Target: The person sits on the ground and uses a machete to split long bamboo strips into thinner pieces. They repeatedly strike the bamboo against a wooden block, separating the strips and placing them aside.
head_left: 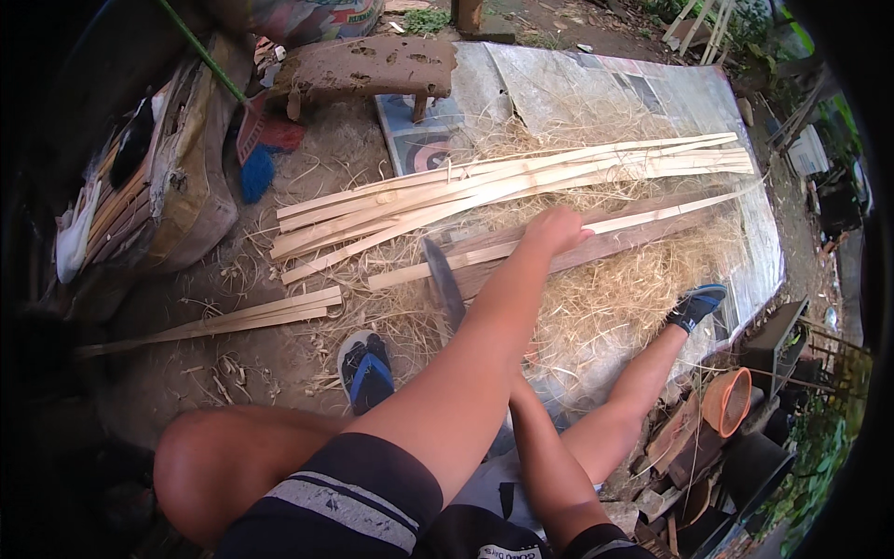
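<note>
My left hand (559, 230) is closed on a pale bamboo strip (447, 265) that lies slantwise along a dark brown plank (643, 224). The strip runs out past the hand to the right and narrows towards its far end. My right forearm (540, 438) crosses beneath my left forearm, which hides the right hand and its fingers. A dark knife blade (443, 279) sticks up beside the left forearm, across the strip's near part; its handle is hidden. Just beyond lies a bundle of long pale bamboo strips (484, 186).
Curly shavings (605, 317) cover much of the pale sheet (605, 84) and ground. More strips (251, 315) lie at left. A low wooden bench (363, 67) and a blue-red broom (256, 177) stand beyond. An orange pot (727, 402) sits at right, past my sandalled foot (697, 306).
</note>
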Action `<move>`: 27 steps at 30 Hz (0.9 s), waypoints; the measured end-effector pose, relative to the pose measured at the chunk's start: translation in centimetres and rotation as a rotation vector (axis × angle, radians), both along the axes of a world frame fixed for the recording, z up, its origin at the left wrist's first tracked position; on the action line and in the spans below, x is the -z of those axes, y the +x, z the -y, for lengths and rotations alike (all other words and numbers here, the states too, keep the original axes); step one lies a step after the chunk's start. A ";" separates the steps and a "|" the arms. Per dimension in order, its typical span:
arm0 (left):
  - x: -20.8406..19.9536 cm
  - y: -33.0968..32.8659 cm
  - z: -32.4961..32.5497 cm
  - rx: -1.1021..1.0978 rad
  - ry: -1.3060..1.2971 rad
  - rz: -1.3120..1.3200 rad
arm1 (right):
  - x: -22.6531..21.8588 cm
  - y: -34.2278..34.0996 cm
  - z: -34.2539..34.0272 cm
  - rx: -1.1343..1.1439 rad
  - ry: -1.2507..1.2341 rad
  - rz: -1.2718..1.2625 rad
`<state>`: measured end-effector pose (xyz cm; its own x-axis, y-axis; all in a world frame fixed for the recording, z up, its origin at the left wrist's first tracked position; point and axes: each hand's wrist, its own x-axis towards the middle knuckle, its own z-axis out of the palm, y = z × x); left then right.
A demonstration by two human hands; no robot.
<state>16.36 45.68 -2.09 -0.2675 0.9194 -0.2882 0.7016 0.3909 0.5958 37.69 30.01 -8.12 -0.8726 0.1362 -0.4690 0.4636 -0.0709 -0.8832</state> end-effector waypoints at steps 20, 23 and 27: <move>-0.7 0.5 1.2 -0.041 0.054 -0.086 | -6.9 -5.1 5.5 0.282 -0.323 -0.006; -0.3 0.4 2.1 -0.100 0.056 -0.061 | -6.1 -6.6 8.7 0.147 -0.011 0.046; -0.3 1.3 1.4 0.006 0.105 -0.158 | -8.2 -6.0 7.0 0.141 -0.086 0.070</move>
<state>17.67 44.25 -1.82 -0.2957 0.9442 -0.1453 0.7917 0.3274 0.5157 31.68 22.98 0.08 -0.8124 0.2115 -0.5433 0.5041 -0.2135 -0.8368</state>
